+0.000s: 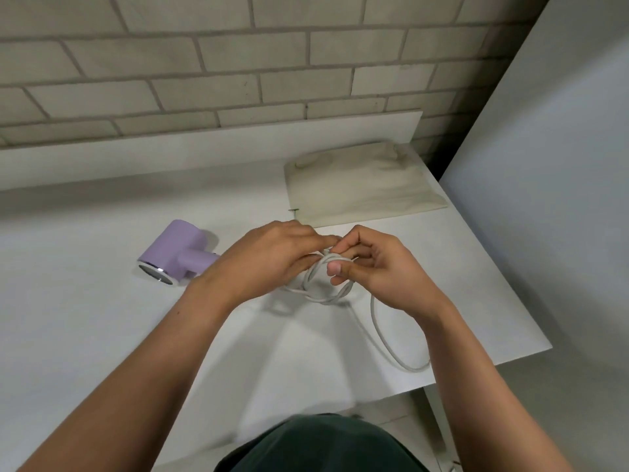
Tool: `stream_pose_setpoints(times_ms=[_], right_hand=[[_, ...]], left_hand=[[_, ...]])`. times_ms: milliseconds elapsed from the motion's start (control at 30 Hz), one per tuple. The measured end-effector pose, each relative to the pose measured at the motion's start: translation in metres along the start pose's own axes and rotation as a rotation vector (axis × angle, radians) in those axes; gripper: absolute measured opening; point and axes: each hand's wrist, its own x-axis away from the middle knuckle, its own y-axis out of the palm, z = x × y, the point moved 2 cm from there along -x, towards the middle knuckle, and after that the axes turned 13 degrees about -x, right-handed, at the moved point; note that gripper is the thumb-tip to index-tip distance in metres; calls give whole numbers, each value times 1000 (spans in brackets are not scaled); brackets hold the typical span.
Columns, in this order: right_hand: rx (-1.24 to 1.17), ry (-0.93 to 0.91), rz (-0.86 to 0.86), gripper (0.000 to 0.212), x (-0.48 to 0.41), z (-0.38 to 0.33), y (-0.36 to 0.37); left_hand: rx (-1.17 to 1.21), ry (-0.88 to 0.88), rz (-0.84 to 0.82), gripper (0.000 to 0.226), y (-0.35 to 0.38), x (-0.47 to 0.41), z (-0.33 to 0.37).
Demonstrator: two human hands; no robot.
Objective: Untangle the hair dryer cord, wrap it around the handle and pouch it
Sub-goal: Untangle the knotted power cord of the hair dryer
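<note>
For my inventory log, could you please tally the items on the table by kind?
dryer: 1
cord: 1
pouch: 1
Total: 3
A tiny dark speck beside the pouch is too small to identify, so it is not counted.

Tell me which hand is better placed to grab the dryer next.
Probably left. The left hand is beside the hair dryer; the right hand is farther off, across the tangle, gripping the cord.
</note>
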Motion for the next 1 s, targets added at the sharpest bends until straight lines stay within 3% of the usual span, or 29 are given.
stream_pose_setpoints(times_ms=[167,267,367,433,500,600,667,767,900,1000], right_hand=[[-52,-43,25,13,-2,0,-2],[-60,-71,29,12,-3,2,-7],[-43,-72,24,11,-4,7,-5],[-36,-69,19,11,-5,9,-3],[-42,-76,14,11,-6,8,-3],[-72,-97,1,12,-6,4,-5],[-101,-105,17,11,-7,2,-4],[-154,-106,67,15,-8,-2,-7],[-158,-68,66,21,-9,1,-4],[-153,-52,74,20,-10,7,-2]], left_hand=[[-173,-179,43,56,-10,-2,-9],[-67,-424,174,42,-8,6,-31],[64,-502,159,24,1,7,-37],[49,-429,186,32,2,4,-29],[-61,-230,239,44,-3,-2,-19],[-170,46,243,37,-10,-12,-9],[-242,71,262,35,-11,-17,-6],[-255,-64,319,39,-14,-16,-11],[-49,-429,410,35,-28,-5,-22],[46,-529,318,31,-21,0,-22]])
